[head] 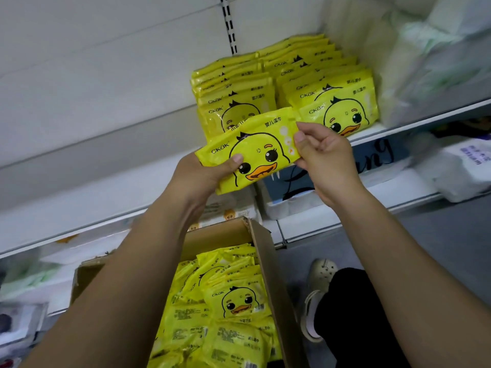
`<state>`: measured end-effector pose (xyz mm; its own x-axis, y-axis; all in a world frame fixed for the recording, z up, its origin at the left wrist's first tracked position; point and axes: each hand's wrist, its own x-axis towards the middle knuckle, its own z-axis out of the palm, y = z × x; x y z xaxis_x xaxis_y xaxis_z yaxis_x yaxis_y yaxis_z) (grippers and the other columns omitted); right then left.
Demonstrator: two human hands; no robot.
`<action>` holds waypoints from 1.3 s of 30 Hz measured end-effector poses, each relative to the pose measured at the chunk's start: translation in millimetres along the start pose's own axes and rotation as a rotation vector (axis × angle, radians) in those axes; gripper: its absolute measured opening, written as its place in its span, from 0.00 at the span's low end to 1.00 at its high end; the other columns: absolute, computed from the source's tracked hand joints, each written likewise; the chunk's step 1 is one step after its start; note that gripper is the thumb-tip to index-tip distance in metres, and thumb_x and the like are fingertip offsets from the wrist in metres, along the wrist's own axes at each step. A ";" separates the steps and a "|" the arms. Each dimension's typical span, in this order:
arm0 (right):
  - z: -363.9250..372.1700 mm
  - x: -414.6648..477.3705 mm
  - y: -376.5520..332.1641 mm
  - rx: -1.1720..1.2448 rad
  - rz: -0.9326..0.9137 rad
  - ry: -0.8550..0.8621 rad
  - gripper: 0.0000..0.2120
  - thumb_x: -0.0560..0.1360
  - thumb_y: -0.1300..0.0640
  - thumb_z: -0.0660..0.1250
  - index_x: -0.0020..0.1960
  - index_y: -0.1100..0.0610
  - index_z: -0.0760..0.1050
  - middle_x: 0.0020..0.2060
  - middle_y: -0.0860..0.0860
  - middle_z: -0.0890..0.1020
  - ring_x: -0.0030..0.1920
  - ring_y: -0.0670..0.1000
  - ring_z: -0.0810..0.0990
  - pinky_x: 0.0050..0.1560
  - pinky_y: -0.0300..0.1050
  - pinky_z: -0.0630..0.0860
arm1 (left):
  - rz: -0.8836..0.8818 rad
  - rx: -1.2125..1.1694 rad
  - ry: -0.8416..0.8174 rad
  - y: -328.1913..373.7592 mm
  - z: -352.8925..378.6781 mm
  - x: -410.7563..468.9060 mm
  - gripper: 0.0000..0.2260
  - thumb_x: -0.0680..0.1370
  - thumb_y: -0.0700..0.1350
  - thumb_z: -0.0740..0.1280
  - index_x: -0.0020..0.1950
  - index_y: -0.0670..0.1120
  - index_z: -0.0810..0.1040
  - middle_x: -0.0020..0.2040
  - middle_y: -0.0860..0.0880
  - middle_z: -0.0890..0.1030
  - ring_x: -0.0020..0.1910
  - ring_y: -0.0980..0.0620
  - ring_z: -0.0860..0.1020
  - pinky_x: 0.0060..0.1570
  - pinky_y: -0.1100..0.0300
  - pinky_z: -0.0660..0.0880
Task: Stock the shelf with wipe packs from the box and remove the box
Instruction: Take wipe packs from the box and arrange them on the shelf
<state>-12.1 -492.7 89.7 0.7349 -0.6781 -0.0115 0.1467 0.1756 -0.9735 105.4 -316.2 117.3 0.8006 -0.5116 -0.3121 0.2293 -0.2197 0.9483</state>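
A yellow wipe pack [261,152] with a duck face is held up in front of the upper shelf [414,123]. My left hand [202,176] grips its left end, thumb on the front. My right hand [324,158] pinches its right end. A second pack edge shows behind the held one. On the shelf stand two rows of the same yellow packs [326,83], upright and facing me. Below, an open cardboard box [263,251] holds several more yellow packs [228,309], partly hidden by my left forearm.
White soft packages [425,54] fill the shelf to the right of the rows. The shelf to the left is bare white. A lower shelf [332,208] carries white tissue packs. My leg and a pale shoe [318,288] stand on the grey floor beside the box.
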 end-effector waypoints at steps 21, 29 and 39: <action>-18.9 40.9 33.9 -0.613 -0.184 0.475 0.24 0.70 0.58 0.80 0.59 0.58 0.72 0.58 0.51 0.69 0.48 0.50 0.76 0.55 0.38 0.76 | 0.304 0.528 0.478 -21.9 11.7 105.7 0.28 0.73 0.57 0.77 0.66 0.43 0.76 0.70 0.40 0.63 0.71 0.41 0.63 0.65 0.65 0.58; -10.7 35.1 30.6 -0.670 -0.227 0.476 0.23 0.71 0.54 0.79 0.59 0.57 0.72 0.57 0.51 0.71 0.53 0.50 0.75 0.55 0.40 0.74 | 0.399 0.392 0.501 -26.0 18.4 95.2 0.37 0.71 0.53 0.79 0.72 0.43 0.65 0.68 0.44 0.68 0.68 0.44 0.69 0.66 0.56 0.68; 36.4 -16.7 36.3 -0.836 -0.366 0.183 0.16 0.74 0.53 0.75 0.58 0.58 0.77 0.61 0.52 0.75 0.65 0.54 0.72 0.58 0.38 0.67 | 0.399 0.627 0.492 -44.6 -27.4 -6.1 0.26 0.80 0.49 0.71 0.74 0.44 0.68 0.72 0.47 0.72 0.73 0.48 0.69 0.68 0.57 0.65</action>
<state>5.0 -449.0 62.9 0.6108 -0.7042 0.3620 -0.2286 -0.5945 -0.7709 105.4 -280.5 78.6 0.9361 -0.2642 0.2321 -0.3472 -0.5890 0.7298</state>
